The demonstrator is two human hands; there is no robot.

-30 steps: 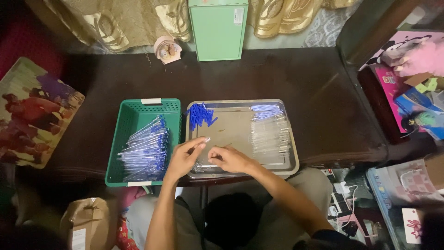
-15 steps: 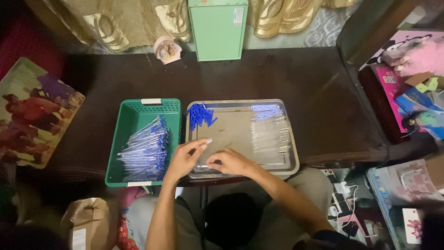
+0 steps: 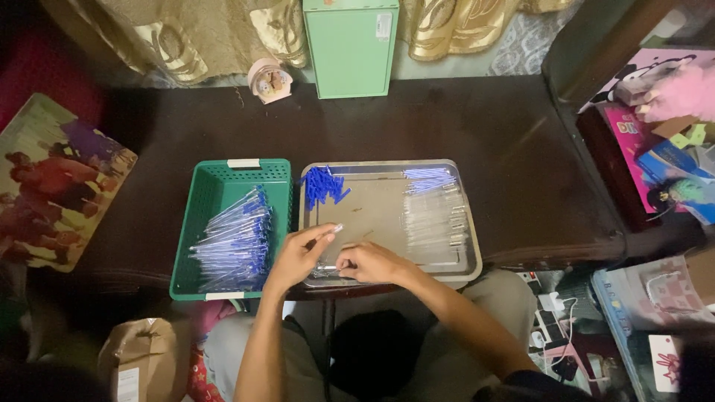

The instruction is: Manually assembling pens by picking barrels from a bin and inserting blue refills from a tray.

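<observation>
Two hands are working right over the near edge of the metal tray (image 3: pixel 387 167). The left hand (image 3: pixel 298 257) has its fingers pinched narrow on a thin clear pen barrel (image 3: pixel 333 230), tip poking up toward the tray's middle. The right hand (image 3: pixel 369 262) is curled low just beside it, fingertips down in a little pile of small parts at the tray's near rim; can't tell if it's actually gripping anything.

That barrel looks super light, stiff plastic, a bit slick, so I'd guess a pinch around mid-length is plenty.

At the tray's far left corner sits a heap of blue caps (image 3: pixel 322 185), and along its right side lie rows of clear tubes (image 3: pixel 436 219). Left of the tray, touching it, is a green basket (image 3: pixel 205 201) of finished pens (image 3: pixel 237 242).

All of it's on a dark table (image 3: pixel 484 126), with a green box (image 3: pixel 350 48) beyond the tray. Clutter both sides.
</observation>
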